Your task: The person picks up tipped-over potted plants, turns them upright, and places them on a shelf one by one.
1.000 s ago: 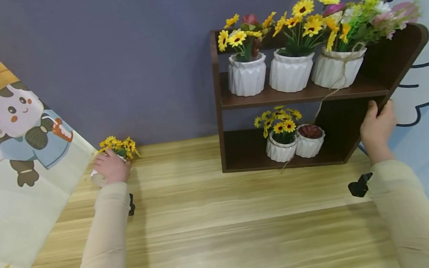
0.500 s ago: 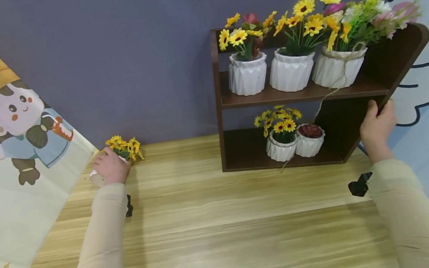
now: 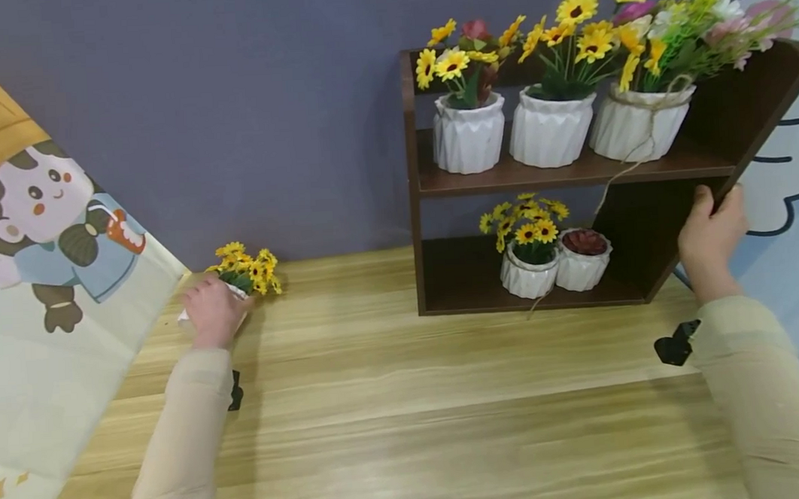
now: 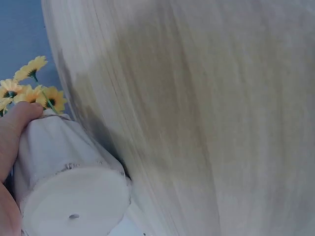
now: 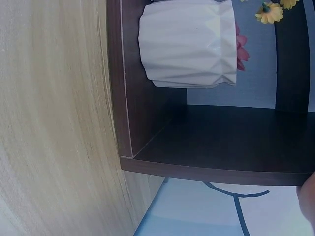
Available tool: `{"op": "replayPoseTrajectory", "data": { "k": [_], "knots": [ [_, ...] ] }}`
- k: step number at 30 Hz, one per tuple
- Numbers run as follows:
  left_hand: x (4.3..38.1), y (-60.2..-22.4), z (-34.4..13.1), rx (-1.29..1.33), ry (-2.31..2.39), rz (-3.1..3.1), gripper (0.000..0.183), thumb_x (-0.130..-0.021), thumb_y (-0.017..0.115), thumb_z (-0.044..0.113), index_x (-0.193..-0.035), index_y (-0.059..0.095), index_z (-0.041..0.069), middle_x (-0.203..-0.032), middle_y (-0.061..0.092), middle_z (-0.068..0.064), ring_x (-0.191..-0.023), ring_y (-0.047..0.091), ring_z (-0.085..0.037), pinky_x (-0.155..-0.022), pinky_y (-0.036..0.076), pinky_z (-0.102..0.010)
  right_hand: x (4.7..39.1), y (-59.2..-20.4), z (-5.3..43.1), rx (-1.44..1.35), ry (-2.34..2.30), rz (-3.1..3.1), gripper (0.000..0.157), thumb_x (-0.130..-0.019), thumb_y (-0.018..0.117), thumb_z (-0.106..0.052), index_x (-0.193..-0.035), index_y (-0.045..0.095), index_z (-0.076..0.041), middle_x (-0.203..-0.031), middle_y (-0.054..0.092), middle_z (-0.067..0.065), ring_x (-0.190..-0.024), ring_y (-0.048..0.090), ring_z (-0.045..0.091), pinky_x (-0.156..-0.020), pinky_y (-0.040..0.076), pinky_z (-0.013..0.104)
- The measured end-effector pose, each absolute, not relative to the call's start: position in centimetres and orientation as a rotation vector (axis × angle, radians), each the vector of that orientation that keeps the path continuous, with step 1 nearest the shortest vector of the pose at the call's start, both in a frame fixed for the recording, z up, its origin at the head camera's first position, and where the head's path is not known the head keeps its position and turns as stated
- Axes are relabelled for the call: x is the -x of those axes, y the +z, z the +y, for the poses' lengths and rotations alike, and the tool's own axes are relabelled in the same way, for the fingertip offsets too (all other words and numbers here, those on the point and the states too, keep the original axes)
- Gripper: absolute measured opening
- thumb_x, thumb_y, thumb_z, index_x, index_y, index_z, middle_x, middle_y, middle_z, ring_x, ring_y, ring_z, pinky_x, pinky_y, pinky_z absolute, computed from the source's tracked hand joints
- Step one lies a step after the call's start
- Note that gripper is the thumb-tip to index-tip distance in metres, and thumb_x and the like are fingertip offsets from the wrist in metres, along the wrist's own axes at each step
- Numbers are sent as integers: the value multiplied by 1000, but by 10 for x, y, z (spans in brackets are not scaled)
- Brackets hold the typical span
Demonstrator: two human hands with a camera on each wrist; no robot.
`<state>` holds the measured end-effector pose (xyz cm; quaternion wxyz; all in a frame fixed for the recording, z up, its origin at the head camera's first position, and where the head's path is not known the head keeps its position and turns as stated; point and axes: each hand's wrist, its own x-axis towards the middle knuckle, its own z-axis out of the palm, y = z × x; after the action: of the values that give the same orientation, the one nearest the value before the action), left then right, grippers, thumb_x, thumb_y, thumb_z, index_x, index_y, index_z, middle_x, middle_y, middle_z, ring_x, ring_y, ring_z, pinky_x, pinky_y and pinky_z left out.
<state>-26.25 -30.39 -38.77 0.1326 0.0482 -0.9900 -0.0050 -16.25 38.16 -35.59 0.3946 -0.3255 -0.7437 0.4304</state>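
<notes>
At the left of the head view, my left hand (image 3: 213, 310) grips a small white flowerpot (image 4: 74, 191) of yellow artificial daisies (image 3: 250, 269). The pot is tipped, and its flat base with a small hole faces the left wrist camera. My thumb lies at its rim, just below the blooms. On the right, my right hand (image 3: 711, 239) holds the side panel of a dark brown two-tier shelf (image 3: 572, 179), thumb on the inner face. In the right wrist view only a bit of that hand (image 5: 307, 202) shows at the panel's edge.
Three white pots stand on the upper tier, including a mixed-flower pot (image 3: 644, 127) tied with twine. Below are a daisy pot (image 3: 530, 275) and a red succulent pot (image 3: 582, 268). The wooden tabletop (image 3: 381, 424) meets a grey backdrop (image 3: 285, 135) and a cartoon-printed panel (image 3: 59, 358) at left.
My left hand has tilted the daisy pot further, its flowers swinging to the right. The right hand stays on the shelf's side panel. The head view has shifted slightly.
</notes>
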Motion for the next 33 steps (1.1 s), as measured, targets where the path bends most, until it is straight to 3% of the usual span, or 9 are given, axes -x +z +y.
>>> {"op": "replayPoseTrajectory", "data": {
  "k": [6,10,18,25,33],
  "knots": [
    [259,-388,-301,-143,-159,-2733,81,-68,70,52,-100,48,-19,-82,52,-34,-79,51,-48,-71,41,-53,161,-355,383,833,1118,-1884,22,-94,39,-42,-112,49,-35,-110,51,-12,-107,43,7,-92,32,24],
    [256,-388,-297,-159,-244,-2687,81,-67,71,54,-101,50,-17,-82,54,-32,-76,54,-46,-64,43,-51,160,-354,383,841,1137,-1883,28,-94,39,-42,-119,49,-33,-112,50,-13,-107,43,6,-91,31,23],
    [253,-390,-290,-216,-656,-2588,84,-69,72,50,-128,46,-4,-108,57,-30,-94,54,-44,-79,45,-52,163,-355,383,821,1115,-1884,24,-94,39,-42,-114,49,-35,-111,51,-13,-108,43,5,-92,32,23],
    [252,-399,-279,-276,-934,-2438,88,-65,76,51,-127,43,-2,-119,54,-24,-107,51,-40,-91,42,-50,161,-354,382,816,1107,-1891,26,-94,39,-42,-115,50,-33,-110,51,-12,-109,44,8,-94,33,25],
    [255,-411,-265,-353,-1001,-2315,83,-61,78,51,-118,46,0,-113,53,-19,-105,50,-36,-90,41,-47,160,-353,381,804,1100,-1890,19,-94,39,-41,-109,49,-35,-107,50,-13,-107,43,8,-92,33,24]
  ]
}}
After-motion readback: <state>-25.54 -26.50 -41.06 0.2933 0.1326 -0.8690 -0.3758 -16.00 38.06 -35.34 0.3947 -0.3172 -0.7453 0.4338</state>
